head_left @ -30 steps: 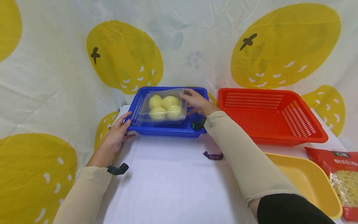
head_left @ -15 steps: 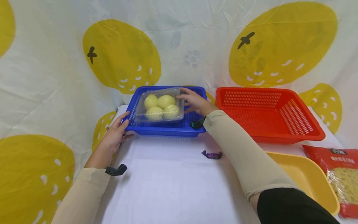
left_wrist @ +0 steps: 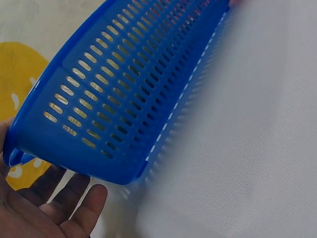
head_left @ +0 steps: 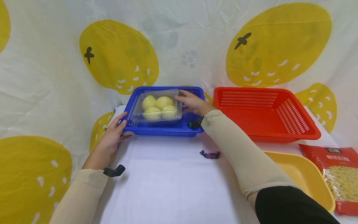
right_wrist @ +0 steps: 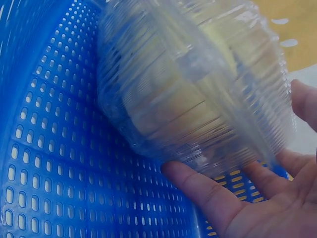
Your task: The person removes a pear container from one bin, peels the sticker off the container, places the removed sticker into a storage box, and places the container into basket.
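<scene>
A clear plastic clamshell box of several round, pale yellow fruits sits tilted over the inside of a blue basket. My right hand grips the right end of this box. In the right wrist view, its fingers press against the ribbed plastic, with the blue mesh floor below. At the basket's near left corner, my left hand holds the rim. The left wrist view shows that hand's fingers beneath the corner, beside the slotted wall.
Right of the blue basket stands a red basket. Nearer, a yellow tub is partly covered by my right sleeve, beside a red bag of pasta-like pieces. A purple wrapped candy lies on the white table. A patterned cloth hangs behind.
The clear box has shifted slightly left over the blue basket, moved by my right hand. My left hand keeps its hold on the rim. The head view has swung a little right.
</scene>
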`<state>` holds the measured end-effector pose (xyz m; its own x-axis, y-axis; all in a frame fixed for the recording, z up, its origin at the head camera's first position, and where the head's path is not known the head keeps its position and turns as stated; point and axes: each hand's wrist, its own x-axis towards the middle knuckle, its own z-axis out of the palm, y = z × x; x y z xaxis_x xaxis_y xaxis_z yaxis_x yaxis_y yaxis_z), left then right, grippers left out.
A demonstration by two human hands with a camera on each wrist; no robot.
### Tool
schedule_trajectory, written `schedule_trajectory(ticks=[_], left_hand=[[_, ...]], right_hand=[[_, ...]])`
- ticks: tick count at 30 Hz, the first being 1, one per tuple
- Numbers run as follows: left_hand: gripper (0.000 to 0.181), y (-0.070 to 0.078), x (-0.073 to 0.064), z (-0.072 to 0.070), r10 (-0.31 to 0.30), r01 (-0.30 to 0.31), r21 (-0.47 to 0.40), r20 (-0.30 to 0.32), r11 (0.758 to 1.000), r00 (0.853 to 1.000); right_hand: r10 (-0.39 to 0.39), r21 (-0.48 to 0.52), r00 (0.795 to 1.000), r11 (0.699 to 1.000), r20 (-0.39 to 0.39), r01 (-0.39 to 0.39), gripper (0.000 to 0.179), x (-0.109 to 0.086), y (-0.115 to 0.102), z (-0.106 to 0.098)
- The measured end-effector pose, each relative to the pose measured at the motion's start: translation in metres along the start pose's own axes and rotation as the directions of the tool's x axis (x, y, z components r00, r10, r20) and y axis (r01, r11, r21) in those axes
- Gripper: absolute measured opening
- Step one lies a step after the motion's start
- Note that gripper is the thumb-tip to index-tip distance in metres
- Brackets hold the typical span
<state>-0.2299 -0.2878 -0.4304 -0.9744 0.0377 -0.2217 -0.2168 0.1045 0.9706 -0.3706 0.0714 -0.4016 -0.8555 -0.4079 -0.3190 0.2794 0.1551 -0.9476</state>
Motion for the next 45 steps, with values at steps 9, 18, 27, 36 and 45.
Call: schedule_trajectory(ticks=[9, 18, 27, 36, 45], left_hand=[[0.054, -0.001, 0.001, 0.000, -0.004, 0.004, 0.001, -0.007, 1.000, 1.000], [0.055, 0.000, 0.000, 0.001, -0.002, 0.002, 0.011, -0.006, 1.000, 1.000], [0.055, 0.000, -0.001, 0.001, 0.007, -0.007, 0.017, -0.010, 1.000, 1.000], [0.054, -0.001, -0.004, 0.005, 0.004, -0.003, 0.029, -0.037, 1.000, 0.999], [0.055, -0.002, -0.005, 0.005, 0.018, -0.017, 0.034, -0.032, 0.999, 0.999]], right_hand=[[0.059, 0.045, 0.998, 0.997, 0.008, -0.059, 0.079, 0.002, 0.001, -0.001], [0.088, 0.060, 0.996, 0.994, 0.009, -0.088, 0.076, 0.003, 0.001, 0.002], [0.090, 0.050, 0.996, 0.995, -0.008, -0.089, 0.076, 0.004, 0.001, 0.003], [0.097, 0.040, 0.995, 0.995, -0.031, -0.096, 0.072, 0.002, 0.003, 0.004], [0.077, 0.057, 0.996, 0.996, -0.051, -0.074, 0.070, -0.007, -0.001, 0.006]])
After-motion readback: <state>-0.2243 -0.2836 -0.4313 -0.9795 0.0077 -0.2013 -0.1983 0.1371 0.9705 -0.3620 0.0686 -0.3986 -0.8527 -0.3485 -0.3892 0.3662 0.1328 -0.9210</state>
